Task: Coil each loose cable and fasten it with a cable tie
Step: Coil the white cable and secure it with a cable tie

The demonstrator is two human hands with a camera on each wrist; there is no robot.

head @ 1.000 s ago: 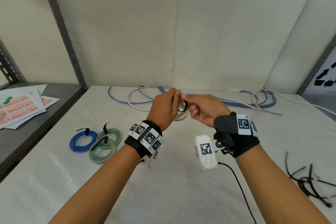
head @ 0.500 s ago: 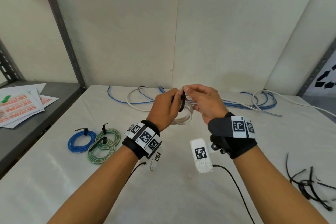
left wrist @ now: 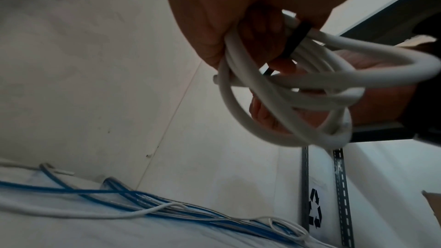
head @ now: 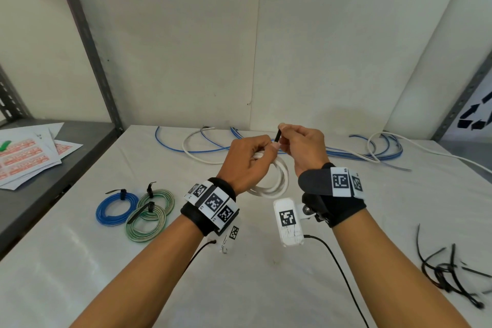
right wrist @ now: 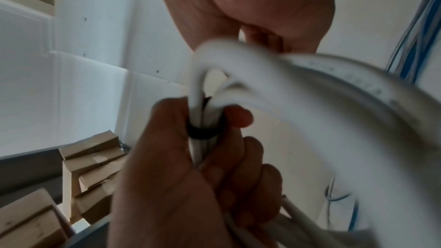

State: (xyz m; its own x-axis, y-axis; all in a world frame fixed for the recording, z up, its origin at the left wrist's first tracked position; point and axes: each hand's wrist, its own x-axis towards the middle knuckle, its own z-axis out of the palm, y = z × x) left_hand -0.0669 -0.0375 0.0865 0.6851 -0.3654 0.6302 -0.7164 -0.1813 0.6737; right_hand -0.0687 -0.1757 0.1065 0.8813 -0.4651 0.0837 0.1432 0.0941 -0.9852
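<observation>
Left hand: the left hand (head: 247,160) is held above the table (head: 266,274), its fingers curled round the gathered turns of the white coil (head: 277,181); the same grip is seen from below in the left wrist view (left wrist: 238,16).
Right hand: the right hand (head: 303,146) is raised just beside the left, and the free end of the tie (head: 277,136) is pinched between thumb and fingertips, standing upright.
White coil: held off the table between the two wrists, hanging down from the left fist; several loops are seen bunched together (left wrist: 322,82).
Tie: a black band is wrapped round the bundled turns where they leave the left fist (left wrist: 294,42); in the right wrist view it is seen closed round the strands (right wrist: 205,131). How tightly it sits cannot be told.
Finished coils: a blue coil (head: 117,208) and two green coils (head: 149,218) are laid at the left of the table, touching, each bound with a black tie.
Loose cables: blue and white cables (head: 372,152) are spread along the back edge by the wall.
Spare ties: a heap of black ties (head: 447,271) is lying at the right edge.
Papers: printed sheets (head: 24,157) are stacked on the grey shelf at far left.
</observation>
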